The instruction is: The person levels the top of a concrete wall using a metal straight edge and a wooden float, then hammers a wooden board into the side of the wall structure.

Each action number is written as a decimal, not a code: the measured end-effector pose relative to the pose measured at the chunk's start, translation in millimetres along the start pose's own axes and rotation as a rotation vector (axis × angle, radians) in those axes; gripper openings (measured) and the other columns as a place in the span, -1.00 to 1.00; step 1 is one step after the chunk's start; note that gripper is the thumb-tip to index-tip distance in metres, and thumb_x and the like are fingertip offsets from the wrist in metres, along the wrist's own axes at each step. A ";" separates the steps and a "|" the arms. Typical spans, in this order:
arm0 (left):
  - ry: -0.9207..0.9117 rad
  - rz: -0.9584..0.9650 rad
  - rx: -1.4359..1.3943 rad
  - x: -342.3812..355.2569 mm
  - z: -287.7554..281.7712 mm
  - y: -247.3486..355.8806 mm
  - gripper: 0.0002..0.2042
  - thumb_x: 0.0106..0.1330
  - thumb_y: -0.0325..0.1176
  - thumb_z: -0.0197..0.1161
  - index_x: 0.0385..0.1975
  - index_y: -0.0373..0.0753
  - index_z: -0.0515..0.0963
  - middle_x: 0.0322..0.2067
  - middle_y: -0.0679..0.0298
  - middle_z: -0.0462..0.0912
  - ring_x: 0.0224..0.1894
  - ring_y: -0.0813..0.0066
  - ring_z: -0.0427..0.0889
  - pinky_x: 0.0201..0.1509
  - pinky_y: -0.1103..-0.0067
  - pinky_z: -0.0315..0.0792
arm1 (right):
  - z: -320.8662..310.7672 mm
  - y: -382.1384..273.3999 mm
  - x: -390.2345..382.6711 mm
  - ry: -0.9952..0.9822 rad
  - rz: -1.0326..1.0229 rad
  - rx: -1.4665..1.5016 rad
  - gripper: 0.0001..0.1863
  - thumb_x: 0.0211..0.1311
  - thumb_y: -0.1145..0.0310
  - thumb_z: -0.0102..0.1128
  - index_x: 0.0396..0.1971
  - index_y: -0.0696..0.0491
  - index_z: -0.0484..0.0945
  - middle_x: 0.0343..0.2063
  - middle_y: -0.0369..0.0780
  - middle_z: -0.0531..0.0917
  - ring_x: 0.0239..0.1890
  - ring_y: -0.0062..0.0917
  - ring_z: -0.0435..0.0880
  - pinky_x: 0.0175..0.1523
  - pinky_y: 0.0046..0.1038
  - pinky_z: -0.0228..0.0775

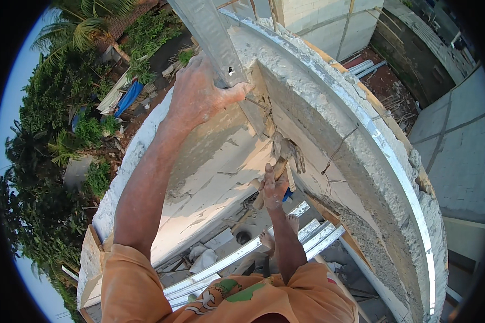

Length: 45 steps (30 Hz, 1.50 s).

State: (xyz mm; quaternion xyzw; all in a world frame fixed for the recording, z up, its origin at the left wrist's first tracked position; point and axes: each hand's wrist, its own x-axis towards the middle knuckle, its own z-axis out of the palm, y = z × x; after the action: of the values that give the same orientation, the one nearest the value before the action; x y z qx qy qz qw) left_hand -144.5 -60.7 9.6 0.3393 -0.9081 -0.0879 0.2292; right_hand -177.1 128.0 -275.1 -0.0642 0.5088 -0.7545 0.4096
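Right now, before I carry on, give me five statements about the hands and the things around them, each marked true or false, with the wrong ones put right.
1. The left hand grips a metal channel. True.
2. The right hand is empty. False: it holds a wooden-handled claw hammer.
3. In the picture, a blue tarp lies to the left of the left hand. True.
4. The shirt is plain blue. False: it is orange, with a print that includes green.
5. The left hand is higher in the picture than the right hand. True.
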 end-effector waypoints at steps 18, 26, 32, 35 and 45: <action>0.052 0.027 -0.001 2.3 0.5 4.2 -0.39 -0.03 0.05 0.49 -0.21 -0.42 0.57 -0.38 0.04 0.67 -0.36 0.30 0.66 -0.25 0.43 0.50 | -4.9 33.0 10.2 -0.059 0.009 0.415 -0.72 0.31 0.47 0.24 -0.05 0.05 0.39 -0.48 -0.44 0.52 -0.59 -0.87 0.39 -0.60 -0.72 0.22; -0.005 -0.075 -0.061 0.5 -3.2 8.0 -0.36 -0.09 0.04 0.48 -0.12 -0.38 0.56 -0.27 -0.03 0.65 -0.18 0.06 0.66 -0.05 0.28 0.50 | 2.5 10.3 -1.3 0.051 -0.191 0.349 -0.80 0.30 0.46 0.25 -0.22 0.06 0.38 -0.56 -0.43 0.48 -0.61 -0.86 0.36 -0.53 -0.72 0.21; -0.009 -0.109 -0.060 -0.1 -5.9 9.7 -0.39 -0.08 0.02 0.45 -0.14 -0.37 0.56 -0.29 0.00 0.65 -0.24 0.11 0.67 -0.09 0.30 0.51 | -0.2 13.9 8.2 0.019 -0.066 -0.283 -0.78 0.32 0.33 0.27 -0.20 0.09 0.44 -0.59 -0.43 0.51 -0.65 -0.78 0.34 -0.53 -0.67 0.22; -0.031 -0.156 -0.078 -2.5 -4.3 9.2 -0.39 -0.07 0.03 0.43 -0.15 -0.37 0.56 -0.30 0.02 0.65 -0.26 0.13 0.67 -0.11 0.31 0.50 | -12.0 33.9 4.9 -0.001 -0.154 -0.004 -0.57 0.32 0.28 0.26 0.08 0.13 0.38 -0.54 -0.41 0.54 -0.66 -0.81 0.39 -0.60 -0.64 0.27; -0.018 -0.127 -0.093 1.6 -5.1 11.3 -0.42 -0.05 0.03 0.46 -0.26 -0.44 0.58 -0.39 0.06 0.67 -0.36 0.32 0.64 -0.23 0.42 0.49 | -11.4 36.6 17.7 0.015 -0.164 -0.138 -0.50 0.32 0.19 0.27 0.08 0.23 0.41 -0.49 -0.22 0.61 -0.49 -0.59 0.41 -0.34 -0.48 0.37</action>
State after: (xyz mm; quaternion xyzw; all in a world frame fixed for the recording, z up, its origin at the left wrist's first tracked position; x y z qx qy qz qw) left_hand -149.6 -53.3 18.3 0.3846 -0.8816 -0.1473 0.2305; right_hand -174.3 118.6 -316.2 -0.1282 0.5557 -0.7490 0.3372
